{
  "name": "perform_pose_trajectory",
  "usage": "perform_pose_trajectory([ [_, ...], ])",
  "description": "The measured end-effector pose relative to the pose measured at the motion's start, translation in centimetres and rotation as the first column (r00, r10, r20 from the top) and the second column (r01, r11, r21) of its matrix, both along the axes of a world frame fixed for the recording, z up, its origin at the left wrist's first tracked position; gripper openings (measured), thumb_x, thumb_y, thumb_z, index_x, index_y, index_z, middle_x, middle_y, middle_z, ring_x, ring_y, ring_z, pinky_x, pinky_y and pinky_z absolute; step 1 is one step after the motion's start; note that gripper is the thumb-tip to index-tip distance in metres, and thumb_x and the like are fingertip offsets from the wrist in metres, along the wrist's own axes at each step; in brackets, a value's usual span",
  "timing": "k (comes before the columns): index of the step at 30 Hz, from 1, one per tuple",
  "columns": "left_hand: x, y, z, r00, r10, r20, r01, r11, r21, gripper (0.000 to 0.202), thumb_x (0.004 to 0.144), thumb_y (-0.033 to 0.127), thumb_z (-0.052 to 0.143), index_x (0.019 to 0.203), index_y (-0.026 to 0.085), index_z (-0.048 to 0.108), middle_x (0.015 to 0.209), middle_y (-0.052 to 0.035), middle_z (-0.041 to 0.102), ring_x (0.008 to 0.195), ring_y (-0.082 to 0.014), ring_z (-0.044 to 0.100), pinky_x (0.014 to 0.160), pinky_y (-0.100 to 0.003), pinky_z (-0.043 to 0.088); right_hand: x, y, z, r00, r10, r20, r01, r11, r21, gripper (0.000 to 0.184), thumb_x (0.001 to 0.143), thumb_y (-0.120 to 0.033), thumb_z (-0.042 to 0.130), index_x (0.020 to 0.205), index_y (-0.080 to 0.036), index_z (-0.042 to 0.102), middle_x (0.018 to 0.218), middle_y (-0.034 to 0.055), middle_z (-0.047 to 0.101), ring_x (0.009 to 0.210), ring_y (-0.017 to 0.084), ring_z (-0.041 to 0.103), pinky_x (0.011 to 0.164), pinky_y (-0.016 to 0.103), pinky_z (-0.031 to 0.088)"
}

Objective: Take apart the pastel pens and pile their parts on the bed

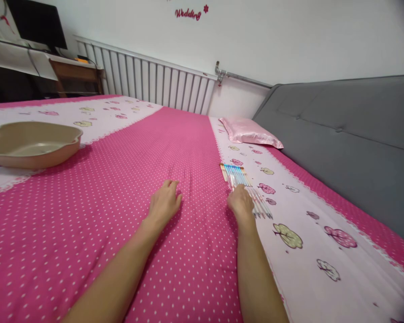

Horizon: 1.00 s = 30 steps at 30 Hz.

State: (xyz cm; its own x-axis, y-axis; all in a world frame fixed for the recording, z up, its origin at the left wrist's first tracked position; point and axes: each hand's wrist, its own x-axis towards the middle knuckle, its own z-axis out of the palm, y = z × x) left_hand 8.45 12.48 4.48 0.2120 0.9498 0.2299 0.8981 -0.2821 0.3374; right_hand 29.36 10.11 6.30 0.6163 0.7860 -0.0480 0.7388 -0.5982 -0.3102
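A row of slim pens (pixel 234 169), side by side with blue, orange and pale ends, lies on the bed's light patterned band. My right hand (pixel 241 202) is over the row's left side, its fingers curled down. A clear, pinkish-white pen-like piece (pixel 231 180) shows just past its fingertips, and the fingers look closed on it, though the grip is partly hidden. To the left, my left hand (pixel 164 200) hovers low over the pink dotted bedsheet (pixel 195 233). Its thumb stands apart from the loosely bent fingers, with nothing between them.
A beige plastic basin (pixel 37 157) sits on the bed at the left. At the back right lies a pink satin pillow (pixel 251 131) by the grey padded headboard (pixel 340 121). Beyond the bed are a white radiator (pixel 148 78) and a desk with a monitor (pixel 37 22).
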Motion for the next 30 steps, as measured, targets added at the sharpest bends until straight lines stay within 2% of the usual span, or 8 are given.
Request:
perform_pose_trajectory([
  [3,-1.2,-0.3,0.3,0.997,0.06,0.048,-0.06,0.998,0.001,0.043,0.088,0.028,0.038,0.128,0.016,0.049,0.125,-0.0114,0.054,0.09,-0.0227,0.062,0.074,-0.035,0.05,-2.9,-0.3,0.6,0.979,0.199,-0.047,-0.197,0.979,0.046,0.034,0.087,-0.028,0.045,0.118,-0.016,0.047,0.108,0.0119,0.063,0.095,0.022,0.061,0.073,0.029,0.044],
  [5,-2.1,0.0,0.3,0.99,0.112,0.083,-0.113,0.994,0.008,0.042,0.088,0.028,0.038,0.125,0.016,0.052,0.121,-0.0115,0.057,0.094,-0.0243,0.062,0.077,-0.037,0.049,-5.4,-0.2,0.0,0.916,0.391,-0.089,-0.382,0.918,0.102,0.031,0.088,-0.03,0.044,0.116,-0.017,0.049,0.106,0.0103,0.063,0.089,0.02,0.061,0.071,0.029,0.044],
  [9,-3.3,1.3,-0.6,0.977,0.141,0.161,-0.139,0.99,-0.023,0.04,0.086,0.029,0.042,0.119,0.011,0.057,0.116,-0.0157,0.061,0.099,-0.0282,0.06,0.085,-0.041,0.046,-8.4,0.1,-2.0,0.821,0.57,-0.036,-0.564,0.819,0.106,0.049,0.078,-0.036,0.061,0.121,-0.015,0.049,0.117,0.0136,0.058,0.108,0.027,0.053,0.087,0.036,0.041],
  [12,-3.5,2.0,-1.6,0.948,0.071,0.31,-0.045,0.995,-0.089,0.041,0.081,0.027,0.05,0.118,0.013,0.058,0.116,-0.0162,0.061,0.097,-0.0265,0.061,0.084,-0.039,0.046,-8.0,0.0,-1.9,0.811,0.579,-0.077,-0.573,0.814,0.092,0.075,0.065,-0.04,0.074,0.129,-0.017,0.044,0.123,0.012,0.054,0.113,0.028,0.049,0.09,0.036,0.039],
  [14,-3.3,2.1,-1.9,0.916,-0.016,0.4,0.064,0.992,-0.107,0.043,0.076,0.022,0.055,0.119,0.014,0.058,0.115,-0.0149,0.062,0.094,-0.0243,0.062,0.081,-0.035,0.047,-7.0,-0.5,-0.9,0.838,0.535,-0.105,-0.531,0.845,0.063,0.078,0.059,-0.038,0.078,0.126,-0.018,0.046,0.121,0.0107,0.055,0.107,0.026,0.053,0.083,0.033,0.041],
  [20,-2.9,1.1,-1.2,0.919,-0.326,0.222,0.353,0.931,-0.094,0.027,0.069,0.01,0.054,0.091,0.017,0.069,0.087,-0.0071,0.065,0.081,-0.02,0.059,0.075,-0.03,0.045,-5.6,-1.9,1.5,0.834,0.547,-0.072,-0.55,0.834,-0.043,0.033,0.061,-0.023,0.076,0.092,-0.021,0.063,0.091,0.0042,0.066,0.082,0.02,0.059,0.061,0.026,0.037],
  [27,-2.8,1.3,-1.8,0.935,-0.327,0.134,0.339,0.937,-0.08,0.012,0.074,0.022,0.061,0.082,0.018,0.067,0.084,-0.0067,0.06,0.078,-0.0191,0.056,0.07,-0.029,0.043,-6.7,-1.2,0.3,0.824,0.564,-0.052,-0.566,0.821,-0.071,0.009,0.064,-0.02,0.071,0.073,-0.021,0.069,0.073,0.0058,0.068,0.068,0.02,0.061,0.056,0.026,0.036],
  [30,-2.8,1.4,-1.6,0.894,-0.354,0.274,0.38,0.923,-0.05,0.011,0.075,0.025,0.06,0.081,0.018,0.066,0.083,-0.0057,0.061,0.078,-0.0186,0.056,0.072,-0.031,0.043,-6.1,-1.3,0.7,0.812,0.576,-0.093,-0.578,0.816,0.008,0.013,0.072,-0.031,0.066,0.069,-0.019,0.068,0.068,0.0059,0.067,0.062,0.017,0.058,0.053,0.025,0.034],
])
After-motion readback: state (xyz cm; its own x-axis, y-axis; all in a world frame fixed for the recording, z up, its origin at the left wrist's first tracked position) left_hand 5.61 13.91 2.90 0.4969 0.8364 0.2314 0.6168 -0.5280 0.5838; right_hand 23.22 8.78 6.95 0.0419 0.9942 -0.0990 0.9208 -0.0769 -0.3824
